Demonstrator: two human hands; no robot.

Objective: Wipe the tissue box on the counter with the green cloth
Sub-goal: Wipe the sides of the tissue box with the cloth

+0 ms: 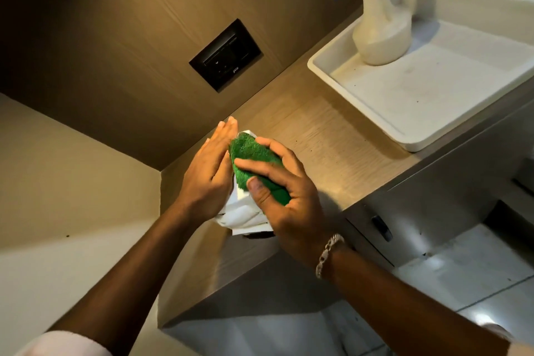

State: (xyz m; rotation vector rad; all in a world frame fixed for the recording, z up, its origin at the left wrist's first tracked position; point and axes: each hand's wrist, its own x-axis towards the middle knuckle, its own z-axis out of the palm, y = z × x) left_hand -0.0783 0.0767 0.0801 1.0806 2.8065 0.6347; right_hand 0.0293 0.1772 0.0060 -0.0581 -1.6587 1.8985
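surface: wood-grain counter (323, 136), brown wall panel behind with a dark socket plate (226, 55); pale wall at left
tissue box (245, 212): white, near-left end of the counter, close to the front edge, between both hands; mostly covered, only parts of its top and near end show
right hand (284, 196): fingers curled shut around the green cloth (254, 165), thumb pressed on the cloth's near side, cloth bunched and pressed down on the box top
left hand (209, 170): flat, fingers straight and together, palm against the box's left side, bracing it; grips nothing
right wrist: metal chain bracelet (328, 254)
tray (355, 98): white, far right on the counter, well apart from the box; right edge cut off by frame
spray bottle (381, 29): white body, blue/yellow trigger head, stands upright in the tray's far corner; top cut off
hidden: box opening and tissue not clear under the hands
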